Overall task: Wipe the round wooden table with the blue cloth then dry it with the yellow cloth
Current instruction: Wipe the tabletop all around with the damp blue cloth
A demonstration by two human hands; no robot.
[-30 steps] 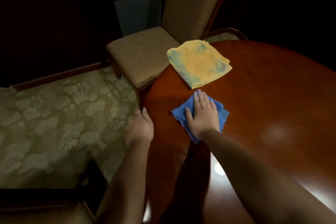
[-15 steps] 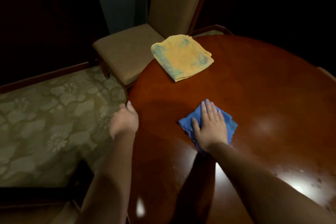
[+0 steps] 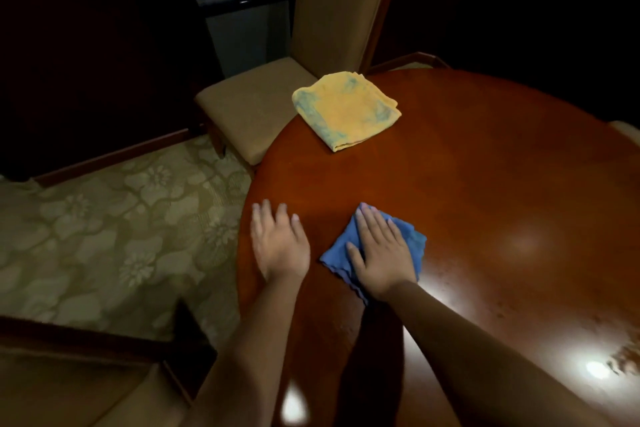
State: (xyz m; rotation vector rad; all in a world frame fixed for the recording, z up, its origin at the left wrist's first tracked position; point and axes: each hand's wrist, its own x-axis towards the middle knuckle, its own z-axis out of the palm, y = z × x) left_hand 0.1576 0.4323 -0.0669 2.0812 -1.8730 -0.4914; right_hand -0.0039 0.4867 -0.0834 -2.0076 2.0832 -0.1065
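A person's two bare forearms reach up from the bottom of the frame over a round wooden table (image 3: 485,201), which fills the right and centre of the view with a glossy reddish-brown top showing bright light reflections at lower right.

The right hand (image 3: 382,253), just below the middle of the frame, lies palm down on the blue cloth (image 3: 414,243), fingers straight and close together, thumb out to the left. The cloth is crumpled flat on the tabletop, its edges showing on both sides of the hand.

The left hand (image 3: 278,246), just left of the blue cloth and apart from it, is open with fingers loosely spread and holds nothing. It sits over the table's left edge; whether it touches the wood cannot be told, and it looks slightly blurred.

The yellow cloth (image 3: 346,109), folded and marked with blue-green smudges, lies on the table's far left edge, above centre, well apart from both hands.

A beige upholstered chair (image 3: 249,107) stands behind it at upper centre. A floral-patterned carpet (image 3: 104,236) covers the left of the frame. The background is dark.
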